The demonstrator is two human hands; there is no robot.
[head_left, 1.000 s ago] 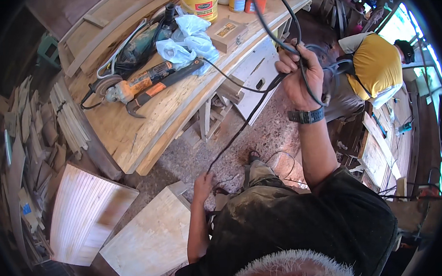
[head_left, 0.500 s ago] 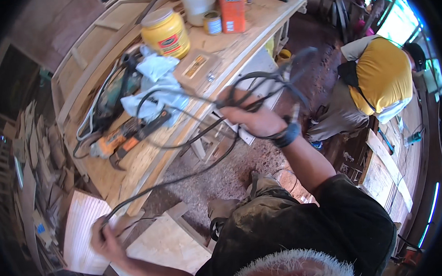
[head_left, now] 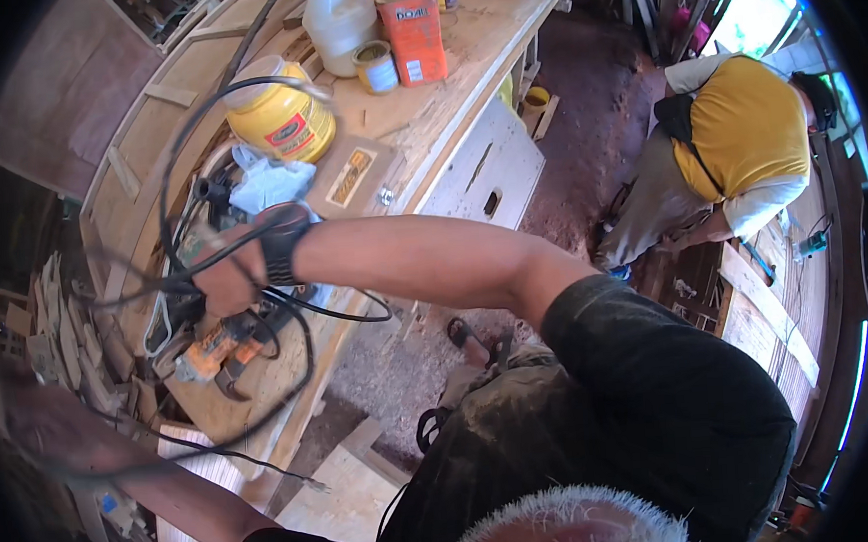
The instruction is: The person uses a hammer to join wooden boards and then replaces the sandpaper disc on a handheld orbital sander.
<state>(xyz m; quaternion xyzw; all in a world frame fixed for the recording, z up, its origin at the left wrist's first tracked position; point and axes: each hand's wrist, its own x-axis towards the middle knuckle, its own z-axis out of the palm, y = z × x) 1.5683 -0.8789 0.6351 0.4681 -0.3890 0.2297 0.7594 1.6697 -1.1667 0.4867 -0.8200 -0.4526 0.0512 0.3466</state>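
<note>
A black cable (head_left: 306,361) hangs in loose loops over the left part of the workbench. My right hand (head_left: 230,272), a dark band at its wrist, is closed on the gathered loops above the power tools. Farther left and lower, my left hand (head_left: 44,424) is smeared by motion in the dim rim, close to a strand of cable; its fingers cannot be made out. A thinner end of cable trails to a plug (head_left: 316,485) over a pale board. Under my right hand lie an orange and black power tool (head_left: 203,360) and a claw hammer (head_left: 230,382).
On the workbench (head_left: 418,154) stand a yellow tub (head_left: 284,127), a white jug (head_left: 340,26), an orange tin (head_left: 415,38) and a small box (head_left: 358,175) beside a pale plastic bag (head_left: 268,184). Scrap wood is piled at left. A person in yellow (head_left: 746,132) bends at the right.
My right hand has swung left with the cable loops, from beyond the bench's front edge to over the tools. My left hand has moved farther left and up. The person in yellow stays bent over.
</note>
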